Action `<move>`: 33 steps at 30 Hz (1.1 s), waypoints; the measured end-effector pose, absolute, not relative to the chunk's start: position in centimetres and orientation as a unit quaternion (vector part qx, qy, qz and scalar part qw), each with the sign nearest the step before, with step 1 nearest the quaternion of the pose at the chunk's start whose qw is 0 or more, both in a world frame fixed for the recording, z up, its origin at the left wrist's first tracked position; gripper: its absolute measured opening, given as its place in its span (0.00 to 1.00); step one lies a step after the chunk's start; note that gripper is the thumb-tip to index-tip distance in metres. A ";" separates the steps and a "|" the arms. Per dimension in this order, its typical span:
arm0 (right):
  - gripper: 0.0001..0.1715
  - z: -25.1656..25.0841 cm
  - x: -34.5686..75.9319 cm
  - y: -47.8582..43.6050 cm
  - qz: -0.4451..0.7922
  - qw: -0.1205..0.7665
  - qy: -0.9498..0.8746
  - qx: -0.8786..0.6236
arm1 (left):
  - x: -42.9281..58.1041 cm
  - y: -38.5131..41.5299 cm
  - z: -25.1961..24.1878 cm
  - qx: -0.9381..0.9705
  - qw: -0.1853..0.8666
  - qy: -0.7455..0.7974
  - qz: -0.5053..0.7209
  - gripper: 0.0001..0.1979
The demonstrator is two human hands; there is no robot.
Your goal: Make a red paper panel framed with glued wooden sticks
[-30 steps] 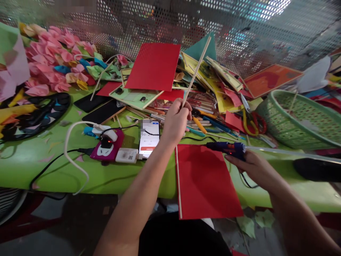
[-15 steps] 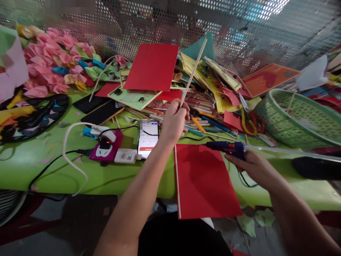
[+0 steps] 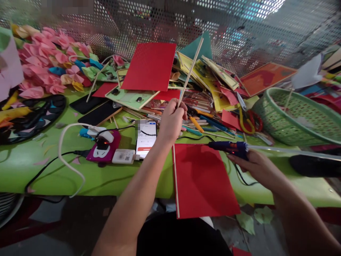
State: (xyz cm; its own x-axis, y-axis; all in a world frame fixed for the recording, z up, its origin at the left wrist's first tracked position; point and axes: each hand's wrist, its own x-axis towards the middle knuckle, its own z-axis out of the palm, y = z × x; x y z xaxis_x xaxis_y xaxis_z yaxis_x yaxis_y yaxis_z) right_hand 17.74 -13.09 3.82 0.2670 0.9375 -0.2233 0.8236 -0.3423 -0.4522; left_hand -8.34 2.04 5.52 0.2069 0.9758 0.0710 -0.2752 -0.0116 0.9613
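My left hand (image 3: 173,119) is closed round the lower end of a thin pale wooden stick (image 3: 191,67), which slants up and away to the right. In my right hand (image 3: 253,163) is a dark blue glue gun (image 3: 231,147), with a long clear glue stick (image 3: 290,152) coming out of its back. The gun's nozzle points left, at the top right part of a red sheet (image 3: 205,185) that lies at the table's front edge and overhangs it. Along the left edge of this sheet runs another pale stick (image 3: 176,185).
A purple power socket (image 3: 103,149) with cables and a lit phone (image 3: 146,138) stand left of my forearm. Behind are a second red sheet (image 3: 149,67), pencils and paper scraps. Scissors (image 3: 249,121) and a green basket (image 3: 298,117) lie right; pink paper flowers (image 3: 48,64) fill the back left.
The view has shifted slightly. The glue gun's nozzle sits a little farther right along the top of the red sheet. Both hands keep their hold.
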 end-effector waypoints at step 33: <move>0.34 4.4 18.1 -13.3 0.207 0.106 -0.550 -0.803 | -8.4 1.9 5.5 0.491 0.604 0.351 0.521 0.05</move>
State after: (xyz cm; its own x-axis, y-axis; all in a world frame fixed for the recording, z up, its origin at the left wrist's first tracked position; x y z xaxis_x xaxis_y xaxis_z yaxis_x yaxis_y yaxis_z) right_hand 18.11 -13.34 4.44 0.3106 0.9259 -0.2149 0.8383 -0.3735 -0.3973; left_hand -8.35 1.90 5.54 0.2116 0.9734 0.0879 -0.2835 -0.0250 0.9586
